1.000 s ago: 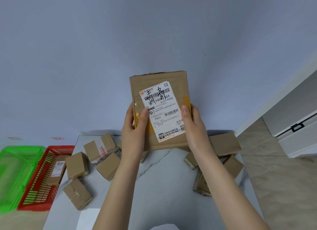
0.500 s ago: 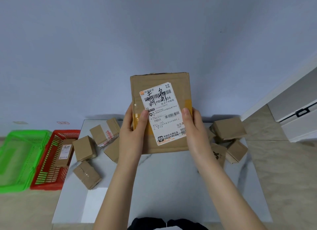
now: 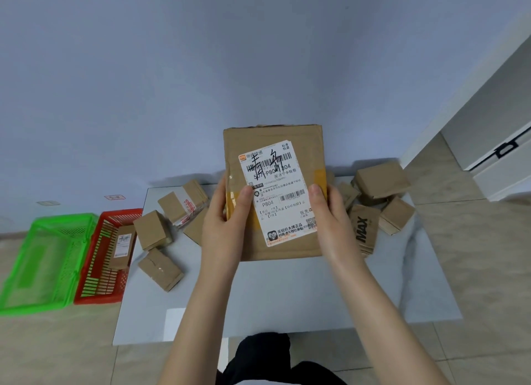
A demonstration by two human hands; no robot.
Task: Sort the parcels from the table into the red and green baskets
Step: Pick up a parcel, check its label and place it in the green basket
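A flat brown cardboard parcel with a white shipping label is held up over the table, label facing me. My left hand grips its left edge and my right hand its right edge, thumbs on the front. Several small brown parcels lie on the white marble table: one group at the left and another at the right. On the floor left of the table stand the red basket, holding one labelled parcel, and the green basket beside it.
A blue-grey wall runs behind the table. White furniture with a black handle stands at the right. Beige tiled floor surrounds the table. My dark-clothed legs show below the table's near edge.
The view has tilted down and back, showing more of the table and floor. Both hands keep the same grip on the flat parcel, which stays roughly central.
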